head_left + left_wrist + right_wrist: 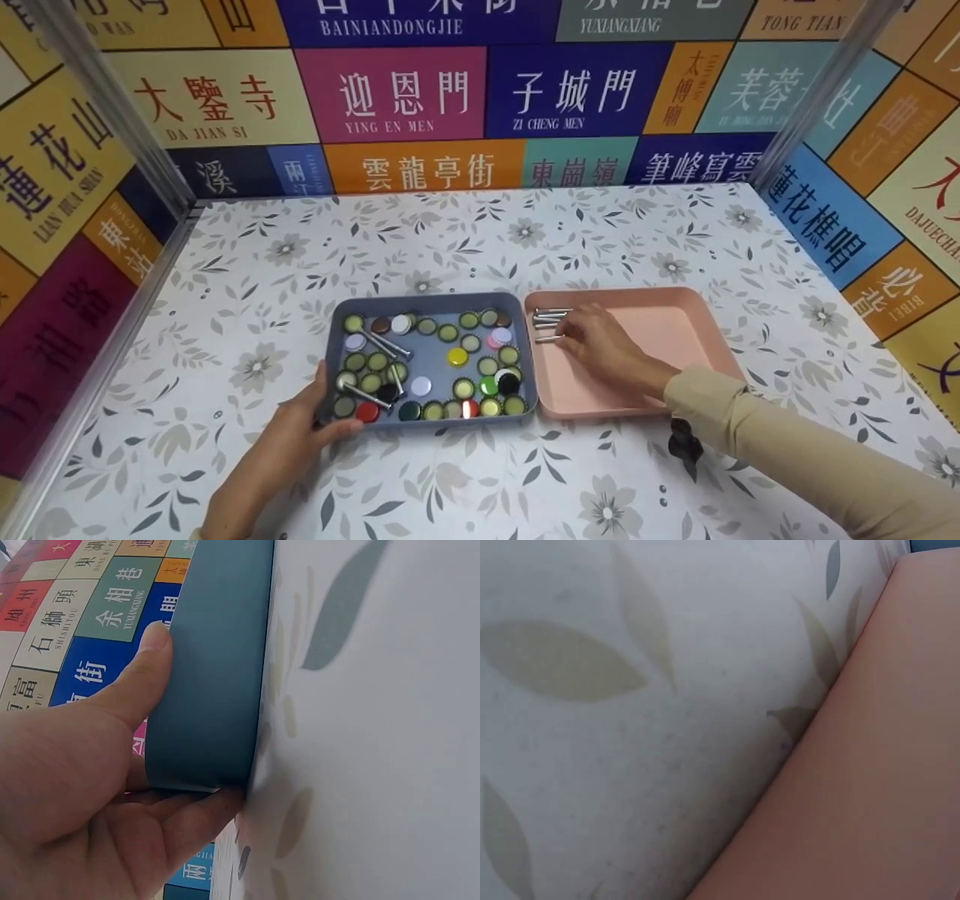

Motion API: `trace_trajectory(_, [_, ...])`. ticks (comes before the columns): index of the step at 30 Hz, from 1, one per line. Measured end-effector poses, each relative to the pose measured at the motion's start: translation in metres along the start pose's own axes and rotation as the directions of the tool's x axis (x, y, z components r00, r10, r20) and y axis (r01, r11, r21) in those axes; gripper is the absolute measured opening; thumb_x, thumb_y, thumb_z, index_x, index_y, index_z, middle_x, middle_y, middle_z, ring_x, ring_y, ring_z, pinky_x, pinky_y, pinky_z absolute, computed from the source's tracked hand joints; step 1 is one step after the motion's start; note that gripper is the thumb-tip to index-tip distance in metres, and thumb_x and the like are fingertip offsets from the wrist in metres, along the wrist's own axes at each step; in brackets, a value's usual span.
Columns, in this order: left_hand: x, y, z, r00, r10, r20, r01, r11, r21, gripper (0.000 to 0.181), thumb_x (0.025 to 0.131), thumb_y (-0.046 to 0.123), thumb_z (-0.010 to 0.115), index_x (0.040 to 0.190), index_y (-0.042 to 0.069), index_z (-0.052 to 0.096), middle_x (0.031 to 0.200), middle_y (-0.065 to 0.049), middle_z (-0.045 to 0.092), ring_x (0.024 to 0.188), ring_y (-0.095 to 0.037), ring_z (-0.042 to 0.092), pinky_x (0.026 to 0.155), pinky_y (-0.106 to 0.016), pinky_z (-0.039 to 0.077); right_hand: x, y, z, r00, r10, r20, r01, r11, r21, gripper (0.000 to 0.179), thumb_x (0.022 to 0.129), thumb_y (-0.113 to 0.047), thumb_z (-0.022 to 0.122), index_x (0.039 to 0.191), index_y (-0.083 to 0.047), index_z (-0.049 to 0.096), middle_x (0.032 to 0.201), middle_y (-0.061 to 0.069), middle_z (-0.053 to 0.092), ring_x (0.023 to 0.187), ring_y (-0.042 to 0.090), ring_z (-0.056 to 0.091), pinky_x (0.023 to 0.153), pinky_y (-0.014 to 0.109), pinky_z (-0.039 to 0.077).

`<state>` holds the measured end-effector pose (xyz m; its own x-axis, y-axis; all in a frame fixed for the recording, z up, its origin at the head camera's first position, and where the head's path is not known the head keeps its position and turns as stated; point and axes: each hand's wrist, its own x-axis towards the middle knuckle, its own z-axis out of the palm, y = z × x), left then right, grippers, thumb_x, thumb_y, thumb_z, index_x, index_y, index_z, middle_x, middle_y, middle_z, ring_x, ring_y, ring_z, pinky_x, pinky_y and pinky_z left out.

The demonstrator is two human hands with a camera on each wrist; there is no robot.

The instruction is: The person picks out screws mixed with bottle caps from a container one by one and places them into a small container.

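A blue-grey tray (439, 306) holds many bottle caps, mostly lying with their insides up, and several silver screws (386, 343) among them. My left hand (296, 420) grips this tray's front left corner. In the left wrist view, the thumb (154, 652) lies along the tray wall (214, 675) and the other fingers bend around its side. Over the left part of a pink tray (675, 330), my right hand (604, 345) pinches a silver screw (549, 340) near the tray floor. Several more screws (551, 311) lie side by side there. The right wrist view shows no fingers, only the pink tray's outer wall (855, 765).
Both trays stand side by side, touching or nearly so, on a white tabletop (465, 240) printed with grey leaves and flowers. Colourful panels (390, 90) with Chinese lettering rise behind and at both sides. A dark leaf-like shape (682, 448) appears below the right sleeve.
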<state>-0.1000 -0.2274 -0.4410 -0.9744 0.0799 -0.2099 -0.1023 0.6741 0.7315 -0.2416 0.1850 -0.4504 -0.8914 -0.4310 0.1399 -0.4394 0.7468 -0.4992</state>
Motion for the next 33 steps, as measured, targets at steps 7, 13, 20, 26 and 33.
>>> trace_trajectory(7, [-0.0009,0.0001,0.0002,1.0,-0.004,-0.007,0.004,0.999,0.038,0.106,0.089,0.042,0.073,0.158,-0.002,0.006,0.158,-0.028,0.033,0.148,-0.042,0.033,0.123,-0.057,0.027,0.0,0.0007,0.0022,0.999,-0.021,-0.033,0.021,1.0,-0.016,0.008,0.085,-0.006,0.076,0.092,-0.003,0.074,0.093,0.012,0.067,0.095,0.03,0.059,0.088,0.046,0.049])
trace_trajectory(13, [-0.0016,0.0006,0.0008,1.0,-0.013,-0.015,0.014,0.998,0.058,0.106,0.089,0.043,0.073,0.159,-0.001,0.006,0.157,-0.028,0.034,0.147,-0.042,0.035,0.122,-0.056,0.029,-0.0006,-0.0001,0.0029,0.999,-0.001,-0.034,0.001,1.0,-0.005,0.007,0.087,-0.006,0.073,0.093,-0.002,0.074,0.095,0.013,0.067,0.096,0.03,0.059,0.088,0.046,0.049])
trace_trajectory(20, [-0.0014,0.0,0.0007,1.0,-0.018,-0.005,0.018,0.999,0.045,0.105,0.089,0.042,0.073,0.159,-0.001,0.006,0.157,-0.029,0.033,0.147,-0.043,0.034,0.123,-0.056,0.027,-0.0023,-0.0003,0.001,1.0,0.028,-0.015,-0.028,1.0,-0.013,0.01,0.088,-0.007,0.073,0.097,-0.003,0.074,0.099,0.013,0.068,0.1,0.031,0.059,0.093,0.048,0.05])
trace_trajectory(26, [-0.0017,0.0001,0.0006,1.0,-0.02,-0.008,0.02,0.999,0.038,0.105,0.089,0.041,0.073,0.159,0.0,0.006,0.156,-0.03,0.035,0.146,-0.043,0.035,0.122,-0.057,0.028,-0.0018,-0.0012,-0.0001,0.999,0.036,-0.026,-0.036,0.999,-0.01,0.013,0.086,-0.008,0.076,0.098,-0.004,0.074,0.101,0.012,0.067,0.101,0.03,0.059,0.093,0.046,0.05])
trace_trajectory(33, [-0.0019,0.0013,0.0001,1.0,-0.02,-0.01,0.02,0.999,0.028,0.106,0.089,0.041,0.074,0.159,-0.001,0.006,0.157,-0.03,0.033,0.147,-0.043,0.033,0.123,-0.056,0.025,-0.0026,-0.0049,-0.0015,0.998,0.037,-0.042,-0.037,0.999,0.005,0.017,0.084,-0.008,0.077,0.1,-0.004,0.072,0.103,0.012,0.067,0.104,0.029,0.058,0.096,0.047,0.05])
